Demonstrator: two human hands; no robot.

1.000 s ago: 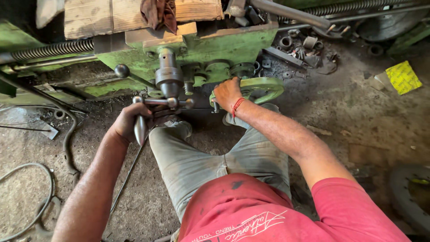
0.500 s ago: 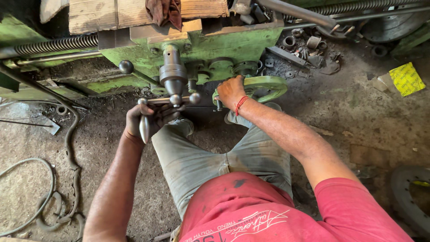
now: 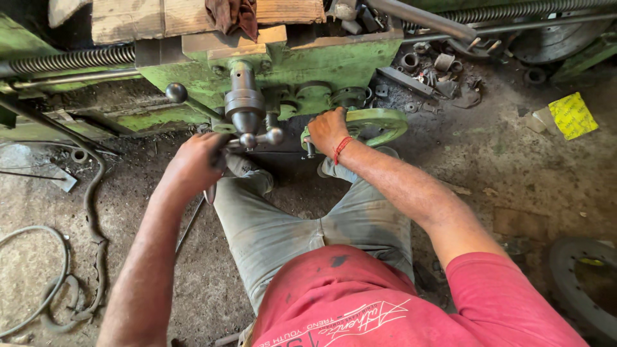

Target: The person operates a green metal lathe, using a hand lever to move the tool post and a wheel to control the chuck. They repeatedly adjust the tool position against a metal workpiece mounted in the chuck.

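I stand over a green lathe carriage. My left hand is closed around one arm of a steel cross-slide crank handle with ball ends, below a round steel dial hub. My right hand, with a red thread at the wrist, grips the rim of a green handwheel on the carriage front. My grey trousers and red shirt fill the lower middle of the view.
A lead screw runs along the left of the machine; another screw runs at top right. Wooden blocks and a rag lie on top. Loose metal parts, a yellow paper, cables and a wheel lie on the dirt floor.
My left hand has swung the crank handle round and moved up toward the machine. The right hand has stayed on the green handwheel. The camera has shifted slightly.
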